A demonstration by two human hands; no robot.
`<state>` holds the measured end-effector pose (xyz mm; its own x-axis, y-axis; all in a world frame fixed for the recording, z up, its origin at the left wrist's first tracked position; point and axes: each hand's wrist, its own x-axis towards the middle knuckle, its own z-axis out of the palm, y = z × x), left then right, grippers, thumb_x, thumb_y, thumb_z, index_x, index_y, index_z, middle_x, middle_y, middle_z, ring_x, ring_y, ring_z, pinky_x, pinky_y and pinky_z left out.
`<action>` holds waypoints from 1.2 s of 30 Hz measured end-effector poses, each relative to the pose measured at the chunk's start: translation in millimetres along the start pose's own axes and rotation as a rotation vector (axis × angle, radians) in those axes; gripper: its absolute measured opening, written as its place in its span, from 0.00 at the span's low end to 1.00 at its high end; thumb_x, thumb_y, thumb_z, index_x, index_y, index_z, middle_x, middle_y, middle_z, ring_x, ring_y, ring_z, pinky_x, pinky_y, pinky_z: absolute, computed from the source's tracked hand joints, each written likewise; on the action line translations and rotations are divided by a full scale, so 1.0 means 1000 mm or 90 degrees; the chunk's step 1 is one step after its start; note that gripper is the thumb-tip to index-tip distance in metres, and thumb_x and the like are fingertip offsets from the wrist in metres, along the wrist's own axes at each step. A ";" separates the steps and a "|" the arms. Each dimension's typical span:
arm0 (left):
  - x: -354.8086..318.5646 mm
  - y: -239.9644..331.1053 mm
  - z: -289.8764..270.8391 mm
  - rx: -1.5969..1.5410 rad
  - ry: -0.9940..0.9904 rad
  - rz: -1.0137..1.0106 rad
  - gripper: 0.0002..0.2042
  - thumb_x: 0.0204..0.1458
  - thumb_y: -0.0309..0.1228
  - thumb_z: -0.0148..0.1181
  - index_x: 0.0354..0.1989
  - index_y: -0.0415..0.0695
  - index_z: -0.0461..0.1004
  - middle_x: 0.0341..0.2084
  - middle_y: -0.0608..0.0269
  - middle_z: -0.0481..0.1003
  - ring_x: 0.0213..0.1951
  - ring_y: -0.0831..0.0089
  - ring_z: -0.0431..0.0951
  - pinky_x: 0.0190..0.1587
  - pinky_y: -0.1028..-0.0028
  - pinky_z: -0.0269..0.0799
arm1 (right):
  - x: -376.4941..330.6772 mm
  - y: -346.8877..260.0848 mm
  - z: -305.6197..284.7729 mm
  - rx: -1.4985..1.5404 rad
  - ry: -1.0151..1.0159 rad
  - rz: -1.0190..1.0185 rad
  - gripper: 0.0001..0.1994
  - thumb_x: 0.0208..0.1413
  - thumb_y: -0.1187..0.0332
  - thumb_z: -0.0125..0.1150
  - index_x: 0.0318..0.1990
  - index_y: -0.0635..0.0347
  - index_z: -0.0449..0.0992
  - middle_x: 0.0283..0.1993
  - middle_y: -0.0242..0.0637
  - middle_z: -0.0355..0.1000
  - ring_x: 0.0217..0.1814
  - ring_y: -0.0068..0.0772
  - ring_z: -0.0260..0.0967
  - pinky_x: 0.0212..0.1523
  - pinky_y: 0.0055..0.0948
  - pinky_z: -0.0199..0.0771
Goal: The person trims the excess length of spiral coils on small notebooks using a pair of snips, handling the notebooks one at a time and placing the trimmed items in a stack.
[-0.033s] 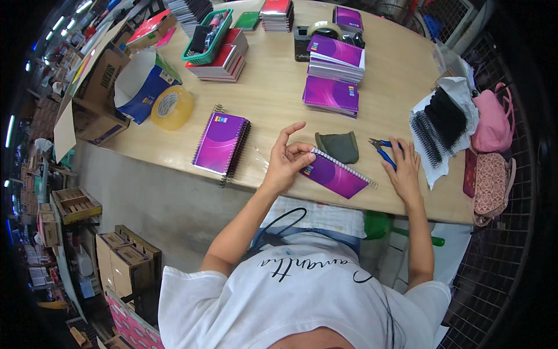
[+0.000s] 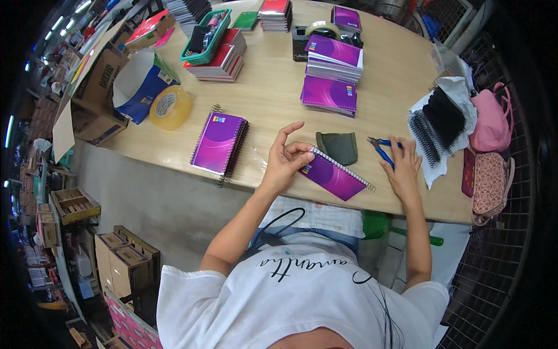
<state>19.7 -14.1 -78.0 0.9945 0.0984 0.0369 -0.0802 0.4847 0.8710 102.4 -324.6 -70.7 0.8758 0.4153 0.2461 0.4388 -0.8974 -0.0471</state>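
Observation:
My left hand (image 2: 286, 163) pinches the top left corner of a purple spiral notebook (image 2: 336, 177) between thumb and fingertips. The notebook lies slanted near the table's front edge; its white spiral wire runs along the far side, with a loose coil end sticking out at the right. My right hand (image 2: 404, 171) lies on the table with fingers stretched apart, touching the blue handles of a small pair of pliers (image 2: 382, 152). Between the hands and just beyond the notebook sits a dark green cloth pad (image 2: 337, 148). A stack of purple spiral notebooks (image 2: 218, 144) stands to the left.
Purple notebook stacks (image 2: 329, 94) and a tape dispenser (image 2: 300, 43) stand farther back. At right, black spiral wires (image 2: 439, 119) lie on white paper beside pink bags (image 2: 491, 121). Leftward are a tape roll (image 2: 172, 109), a blue box (image 2: 136, 107) and a green basket (image 2: 202, 57).

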 end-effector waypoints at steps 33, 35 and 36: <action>-0.011 0.027 0.040 0.085 0.009 0.037 0.34 0.47 0.16 0.65 0.63 0.39 0.55 0.31 0.58 0.79 0.37 0.75 0.79 0.43 0.77 0.75 | 0.015 -0.139 -0.058 0.540 0.129 -0.072 0.10 0.49 0.66 0.66 0.36 0.61 0.77 0.52 0.44 0.68 0.52 0.45 0.66 0.52 0.42 0.63; -0.011 0.028 0.041 0.082 0.003 0.033 0.34 0.48 0.16 0.64 0.63 0.39 0.55 0.31 0.58 0.79 0.37 0.75 0.79 0.43 0.76 0.75 | 0.014 -0.135 -0.056 0.504 0.109 -0.109 0.13 0.50 0.64 0.66 0.40 0.61 0.77 0.53 0.44 0.68 0.53 0.46 0.66 0.53 0.42 0.64; -0.011 0.028 0.041 0.079 -0.002 0.030 0.34 0.48 0.16 0.64 0.63 0.40 0.55 0.31 0.58 0.79 0.37 0.75 0.78 0.43 0.76 0.75 | 0.016 -0.132 -0.056 0.488 0.076 -0.120 0.14 0.51 0.63 0.65 0.42 0.60 0.77 0.54 0.45 0.68 0.53 0.48 0.66 0.53 0.43 0.64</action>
<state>9.1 -36.9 -33.8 0.9899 0.1160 0.0809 -0.1185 0.3678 0.9223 47.1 -208.0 -6.5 0.7643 0.4928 0.4158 0.6317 -0.4426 -0.6365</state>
